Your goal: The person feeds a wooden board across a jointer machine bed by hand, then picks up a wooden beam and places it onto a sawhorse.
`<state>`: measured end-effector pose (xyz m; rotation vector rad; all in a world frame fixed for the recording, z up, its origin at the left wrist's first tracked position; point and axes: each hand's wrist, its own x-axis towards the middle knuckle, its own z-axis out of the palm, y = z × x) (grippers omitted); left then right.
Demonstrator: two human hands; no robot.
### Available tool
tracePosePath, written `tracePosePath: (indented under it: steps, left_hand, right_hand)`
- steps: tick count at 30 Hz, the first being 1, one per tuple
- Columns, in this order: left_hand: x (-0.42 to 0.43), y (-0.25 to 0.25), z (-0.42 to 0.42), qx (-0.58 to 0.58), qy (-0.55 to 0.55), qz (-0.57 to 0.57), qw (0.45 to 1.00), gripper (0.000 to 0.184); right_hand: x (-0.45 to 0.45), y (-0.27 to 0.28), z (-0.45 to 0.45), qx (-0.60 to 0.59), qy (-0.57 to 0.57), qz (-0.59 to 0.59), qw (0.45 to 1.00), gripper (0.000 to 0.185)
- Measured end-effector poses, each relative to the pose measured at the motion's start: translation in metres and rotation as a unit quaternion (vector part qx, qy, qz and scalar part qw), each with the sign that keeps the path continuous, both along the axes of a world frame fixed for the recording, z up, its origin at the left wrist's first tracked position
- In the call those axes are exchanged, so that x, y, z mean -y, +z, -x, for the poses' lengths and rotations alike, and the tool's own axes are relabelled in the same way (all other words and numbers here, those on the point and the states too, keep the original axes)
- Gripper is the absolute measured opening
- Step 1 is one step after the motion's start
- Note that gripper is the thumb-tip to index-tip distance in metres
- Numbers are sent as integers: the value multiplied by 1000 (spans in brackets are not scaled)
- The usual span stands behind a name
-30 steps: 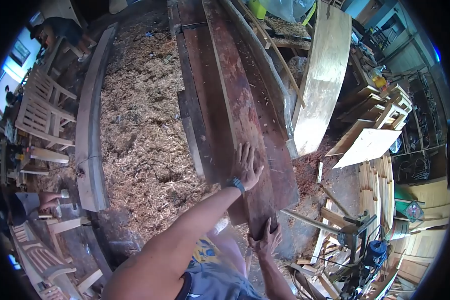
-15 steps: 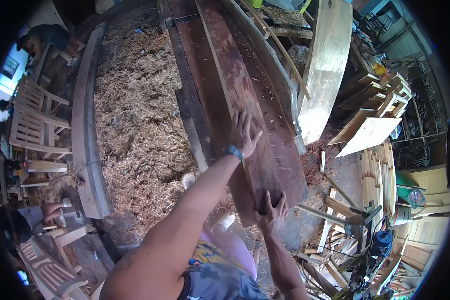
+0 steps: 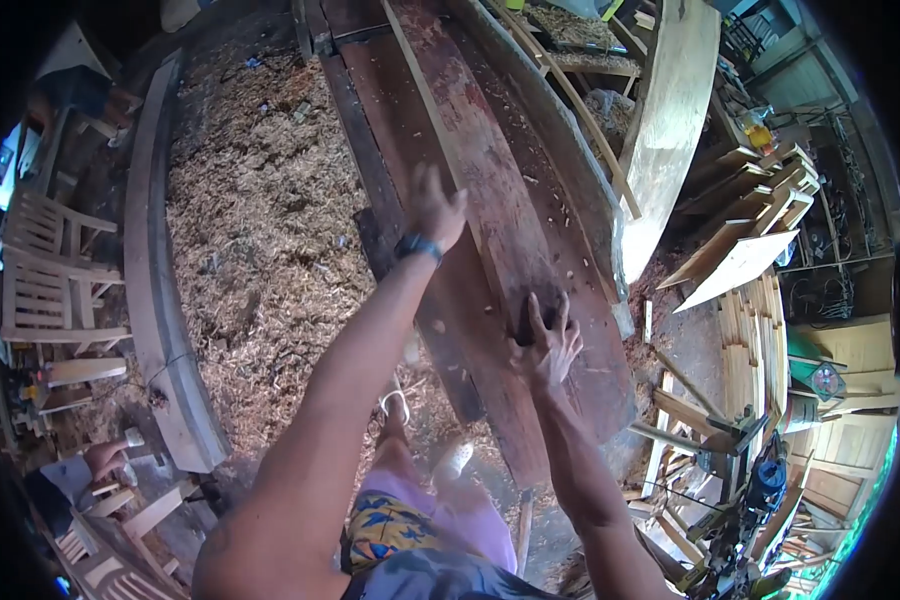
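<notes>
A long reddish-brown plank [image 3: 485,150] lies on top of wider dark boards [image 3: 590,370], running away from me. My right hand [image 3: 550,345] is at the plank's near end, fingers spread, with a dark patch beside the fingertips. Farther up, my left hand [image 3: 435,210], with a dark watch on the wrist, is at the plank's left edge. It is somewhat blurred, its fingers apart and holding nothing. Whether it touches the edge cannot be told.
Wood shavings [image 3: 270,230] cover the floor to the left, beside a long thick beam [image 3: 155,270]. Wooden chairs [image 3: 60,290] stand far left, near two people partly in view. A pale slab [image 3: 670,140] leans at right; a vise [image 3: 735,440] and scrap wood are lower right.
My left hand has come off the plank's top toward its left edge. My right hand has moved forward with the plank's near end. My legs have shifted, and the view has moved.
</notes>
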<state>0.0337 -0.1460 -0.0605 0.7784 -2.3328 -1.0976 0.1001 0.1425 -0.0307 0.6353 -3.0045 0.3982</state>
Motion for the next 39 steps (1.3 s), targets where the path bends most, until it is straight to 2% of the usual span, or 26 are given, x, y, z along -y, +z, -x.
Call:
tracePosePath:
  steps: [1,3,4,7,10,12,18,24,26,28,29,30,32,34,36,37,39]
  left_hand:
    - [-1,-3,-21,25,36,-22,999,75]
    - [-15,-14,-63,162,141,95,972,74]
    - [-14,-69,-77,133,130,223,957,72]
    - [-18,-57,-87,138,100,230,958,70]
    - [-19,-52,-88,136,99,201,965,68]
    - [-20,-49,-88,173,90,179,964,71]
    - [-22,-46,-89,162,100,199,961,69]
    - [-20,-40,-90,151,69,185,969,71]
    - [-3,-33,-94,136,55,189,971,71]
    - [34,-33,-96,110,-71,45,990,70]
    - [48,-40,-95,64,-46,101,992,65]
    - [54,-44,-92,68,-50,98,992,65]
    - [63,-50,-75,78,49,188,978,59]
    - [61,-59,-83,67,57,171,981,60]
    - [61,-60,-83,-7,101,-98,990,64]
    - [61,-61,-82,5,107,-17,994,64]
    - [64,-63,-83,23,97,-56,993,62]
  right_hand:
    - [9,-2,7,-3,3,-9,1000,81]
    - [31,3,22,11,9,-20,1000,76]
    - [41,2,28,9,10,-18,1000,76]
    - [72,5,52,5,7,-25,1000,73]
    - [101,9,70,35,-15,-2,999,70]
    - [116,12,78,39,-14,-18,999,66]
    - [160,14,105,27,-8,-34,999,65]
    - [240,6,148,-4,-19,-25,999,66]
    - [269,6,164,22,-5,-10,1000,65]
    - [297,6,182,15,-16,-19,1000,66]
    - [308,3,189,6,-15,-21,1000,66]
    - [319,2,192,-2,-11,-24,1000,66]
    - [340,3,203,7,-17,-34,999,66]
    - [353,-4,220,3,-12,-23,1000,65]
    - [372,-4,230,-10,-12,-32,999,66]
    - [383,-1,236,-5,-14,-36,999,66]
    - [398,2,244,-13,-24,-36,999,66]
